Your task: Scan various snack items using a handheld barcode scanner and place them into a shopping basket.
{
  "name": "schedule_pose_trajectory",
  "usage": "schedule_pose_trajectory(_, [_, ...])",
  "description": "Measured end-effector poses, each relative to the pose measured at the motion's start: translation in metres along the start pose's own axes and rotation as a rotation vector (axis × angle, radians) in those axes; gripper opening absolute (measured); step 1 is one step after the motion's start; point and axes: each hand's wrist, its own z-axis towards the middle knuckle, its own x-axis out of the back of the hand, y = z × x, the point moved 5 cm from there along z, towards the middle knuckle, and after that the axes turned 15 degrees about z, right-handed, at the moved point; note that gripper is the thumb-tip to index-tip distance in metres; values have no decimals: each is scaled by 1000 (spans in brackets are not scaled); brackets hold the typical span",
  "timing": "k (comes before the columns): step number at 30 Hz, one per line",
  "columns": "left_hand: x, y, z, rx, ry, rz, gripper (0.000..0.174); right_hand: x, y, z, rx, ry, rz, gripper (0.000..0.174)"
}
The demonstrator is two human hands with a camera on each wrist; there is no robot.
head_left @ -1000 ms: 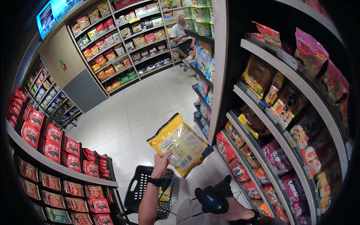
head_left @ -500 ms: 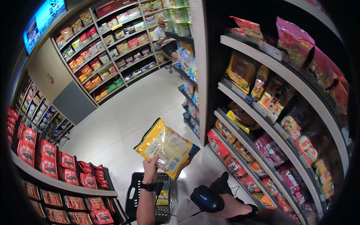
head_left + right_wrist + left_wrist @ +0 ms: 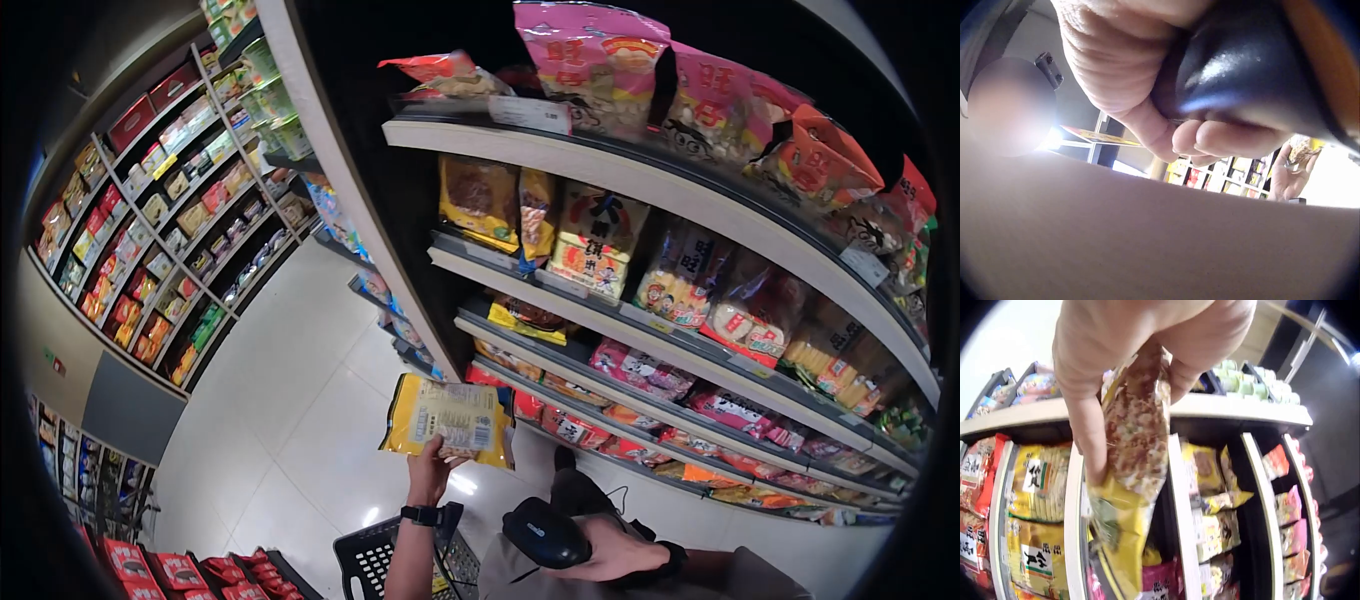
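Observation:
My left hand (image 3: 428,474) grips a yellow snack bag (image 3: 400,415) by its near edge, thumb on the upper side. Its printed back, with a barcode, faces up in the head view. In the left wrist view the bag (image 3: 1138,437) has a see-through part showing brown, crumbly contents, with fingers on both sides. Held low before my body, a black barcode scanner (image 3: 545,532) sits in my right hand (image 3: 612,550). The right wrist view shows the fingers (image 3: 1235,137) curled round its dark, shiny body (image 3: 1229,69).
A dark shopping basket (image 3: 362,563) is below my left forearm, with a yellow packet inside. Shelves of bagged snacks, such as a rice cracker pack (image 3: 595,240), rise ahead and right. Red packets (image 3: 180,572) line the lower left. Pale floor tiles (image 3: 300,420) run towards the far shelves.
The head view has swung right, towards the snack shelves. The yellow bag has turned so its print lies nearly level. Both hands keep their holds.

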Motion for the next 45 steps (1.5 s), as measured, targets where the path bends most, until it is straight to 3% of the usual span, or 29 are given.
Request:
schedule_pose_trajectory(4, [-58, 2, 33, -82, 143, 49, 32, 15, 19, -18, -21, 174, -10, 32])
schedule_pose_trajectory(10, [-136, 14, 92, -225, 141, 118, 33, 34, 6, -32, -15, 384, 12, 32])
schedule_pose_trajectory(12, [-174, 27, 100, -375, -3, 266, 63, 38, 13, -32, 4, 371, -24, 32])
schedule_pose_trajectory(14, [-199, 11, 124, -584, -59, 637, 81, 44, 17, -34, 18, 350, -62, 32])
schedule_pose_trajectory(15, [-204, -2, 140, -584, -49, 627, 81, 43, 15, -37, 12, 341, -71, 32])
schedule_pose_trajectory(17, [-207, -17, 158, -826, 175, 1102, 96, 47, 8, -44, -33, 527, -131, 28])
schedule_pose_trajectory(18, [-203, -14, 161, -809, 212, 1077, 96, 46, 10, -45, -53, 496, -157, 28])
schedule_pose_trajectory(20, [-211, -13, 175, -705, 114, 1267, 94, 56, 9, -56, -64, 515, -115, 27])
schedule_pose_trajectory(21, [-211, -16, 178, -663, 176, 1263, 89, 58, -1, -58, -163, 491, -108, 25])
schedule_pose_trajectory(22, [-212, -20, 180, -645, 214, 1236, 89, 59, -11, -55, -42, 502, -133, 22])
schedule_pose_trajectory(25, [-216, -52, 191, -351, 342, 1177, 85, 71, 5, -68, -259, 573, 21, 17])
schedule_pose_trajectory(26, [-227, -58, 183, -253, 301, 1111, 88, 79, 10, -77, -356, 612, 68, 16])
schedule_pose_trajectory(27, [-238, -68, 174, -362, 340, 1168, 89, 80, 12, -85, -398, 645, 46, 14])
schedule_pose_trajectory(28, [-244, -77, 169, -470, 380, 1225, 91, 84, 24, -88, -242, 673, -8, 13])
schedule_pose_trajectory(31, [-262, -67, 140, -547, 416, 1396, 94, 105, 18, -93, -236, 659, -59, 12])
schedule_pose_trajectory(33, [-272, -63, 152, -506, 410, 1438, 80, 110, 1, -86, -498, 565, -2, 11])
schedule_pose_trajectory(34, [-273, -62, 161, -480, 410, 1473, 74, 112, -2, -84, -516, 544, -34, 11])
schedule_pose_trajectory(36, [-272, -65, 174, -426, 459, 1521, 68, 112, -9, -78, -353, 554, -102, 10])
schedule_pose_trajectory(37, [-273, -67, 178, -387, 376, 1594, 68, 117, -14, -78, -266, 558, -130, 10])
schedule_pose_trajectory(38, [-275, -68, 182, -348, 290, 1663, 67, 139, 8, -97, -337, 538, -99, 10])
schedule_pose_trajectory(40, [-273, -67, 176, -317, 253, 1715, 73, 142, 12, -99, -361, 621, -89, 11])
schedule_pose_trajectory(43, [-270, -71, 162, -464, 311, 1809, 93, 152, 6, -76, -257, 505, -124, 11])
schedule_pose_trajectory(45, [-277, -76, 163, -515, 302, 1743, 94, 162, 0, -69, -288, 453, -182, 11])
